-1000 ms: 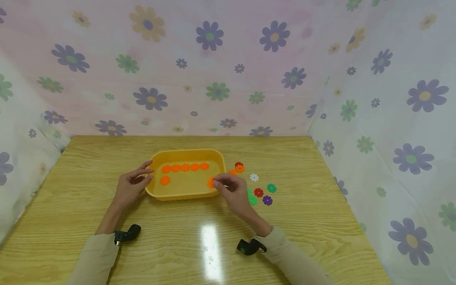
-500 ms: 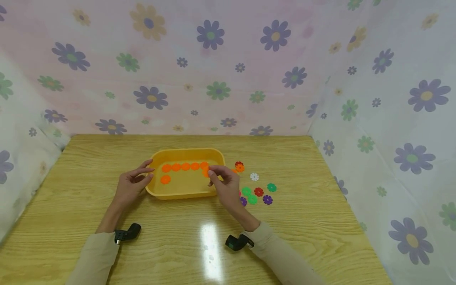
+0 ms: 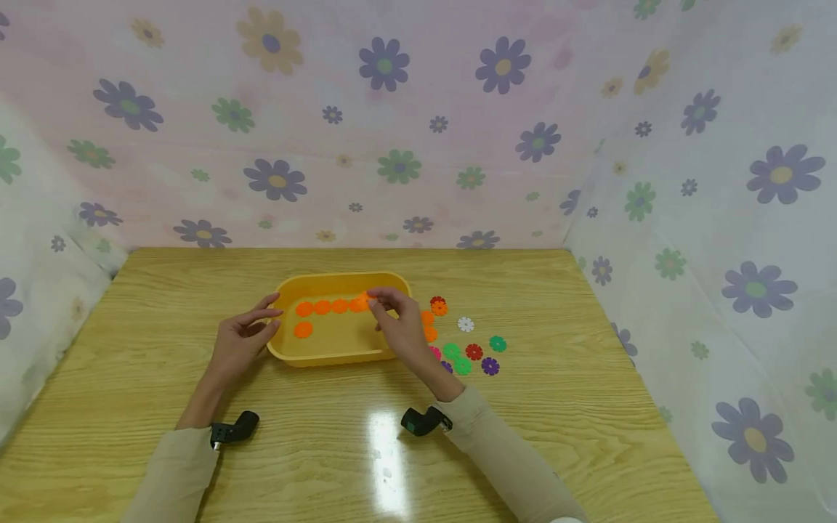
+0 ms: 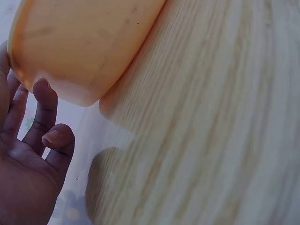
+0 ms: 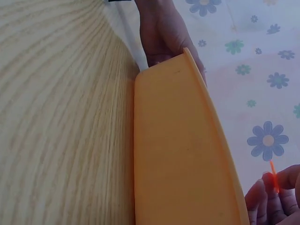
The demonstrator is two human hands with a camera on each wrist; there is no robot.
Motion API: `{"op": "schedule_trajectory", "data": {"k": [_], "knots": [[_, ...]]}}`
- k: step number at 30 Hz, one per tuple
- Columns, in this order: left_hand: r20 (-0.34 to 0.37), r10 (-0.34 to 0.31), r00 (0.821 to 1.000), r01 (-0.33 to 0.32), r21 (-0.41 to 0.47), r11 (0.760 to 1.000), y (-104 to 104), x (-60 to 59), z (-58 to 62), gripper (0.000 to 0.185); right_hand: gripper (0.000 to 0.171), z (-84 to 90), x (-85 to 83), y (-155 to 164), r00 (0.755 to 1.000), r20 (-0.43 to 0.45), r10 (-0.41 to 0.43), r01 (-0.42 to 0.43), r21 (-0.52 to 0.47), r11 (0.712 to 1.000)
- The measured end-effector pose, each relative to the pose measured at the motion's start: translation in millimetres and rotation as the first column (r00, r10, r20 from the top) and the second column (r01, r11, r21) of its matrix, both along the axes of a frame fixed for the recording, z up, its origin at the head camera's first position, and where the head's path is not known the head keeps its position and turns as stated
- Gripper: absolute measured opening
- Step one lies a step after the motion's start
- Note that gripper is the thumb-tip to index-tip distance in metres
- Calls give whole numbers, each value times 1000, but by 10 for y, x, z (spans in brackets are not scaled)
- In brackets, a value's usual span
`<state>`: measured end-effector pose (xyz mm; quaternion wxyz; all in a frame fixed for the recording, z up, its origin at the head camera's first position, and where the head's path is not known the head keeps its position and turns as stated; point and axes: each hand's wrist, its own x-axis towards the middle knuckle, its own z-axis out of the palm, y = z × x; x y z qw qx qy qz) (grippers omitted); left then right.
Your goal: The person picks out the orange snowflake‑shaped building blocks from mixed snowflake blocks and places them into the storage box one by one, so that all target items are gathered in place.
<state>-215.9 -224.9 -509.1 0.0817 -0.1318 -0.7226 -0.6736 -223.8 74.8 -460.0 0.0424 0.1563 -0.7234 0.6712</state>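
Note:
A yellow tray (image 3: pixel 340 354) sits mid-table with a row of orange flower discs (image 3: pixel 322 307) inside and one more orange disc (image 3: pixel 303 330) below the row. My right hand (image 3: pixel 395 319) reaches over the tray's right end and pinches an orange disc (image 3: pixel 366 299) at the row's right end; the same orange disc (image 5: pixel 274 176) shows edge-on between my fingertips in the right wrist view. My left hand (image 3: pixel 245 335) rests against the tray's left wall (image 4: pixel 79 47) with relaxed fingers (image 4: pixel 41 112).
Loose discs lie right of the tray: orange (image 3: pixel 439 309), white (image 3: pixel 466 324), red (image 3: pixel 474 352), green (image 3: pixel 498 343), purple (image 3: pixel 490 365). The wooden table (image 3: pixel 366 450) is ringed by floral cloth walls (image 3: pixel 392 131). The table's right edge is near the discs.
My right hand carried the orange disc from the tray's front right corner up and left to the right end of the row. The left hand stayed put.

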Motion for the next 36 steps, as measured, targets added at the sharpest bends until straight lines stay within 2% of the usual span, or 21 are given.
{"op": "schedule_trajectory", "data": {"k": [5, 10, 15, 20, 24, 27, 33, 36], "knots": [[3, 6, 1000, -6, 5, 1000, 8, 10, -4, 27, 23, 9, -81, -54, 999, 46, 29, -32, 76, 997], [7, 3, 1000, -3, 9, 1000, 13, 8, -6, 27, 25, -6, -181, -109, 991, 51, 126, -131, 129, 983], [10, -3, 1000, 3, 14, 1000, 17, 4, -4, 27, 27, -21, -247, -179, 972, 129, 195, -217, 193, 957], [12, -9, 1000, 9, 23, 1000, 20, 18, 3, 26, 25, -19, -293, -265, 953, 205, 223, -266, 218, 939], [14, -13, 1000, 12, 27, 1000, 19, 22, 2, 26, 20, -59, -344, -356, 950, 227, 215, -269, 240, 933], [16, -13, 1000, 12, 24, 1000, 24, 25, 1, 26, 18, -56, -357, -404, 947, 231, 222, -285, 290, 914], [10, -6, 1000, 6, 20, 1000, 32, 28, 4, 28, 15, -116, -400, -468, 940, 236, 247, -331, 452, 828], [9, -2, 1000, 2, 15, 1000, 31, 20, 3, 29, 14, -126, -409, -503, 934, 248, 257, -349, 487, 801]]}}
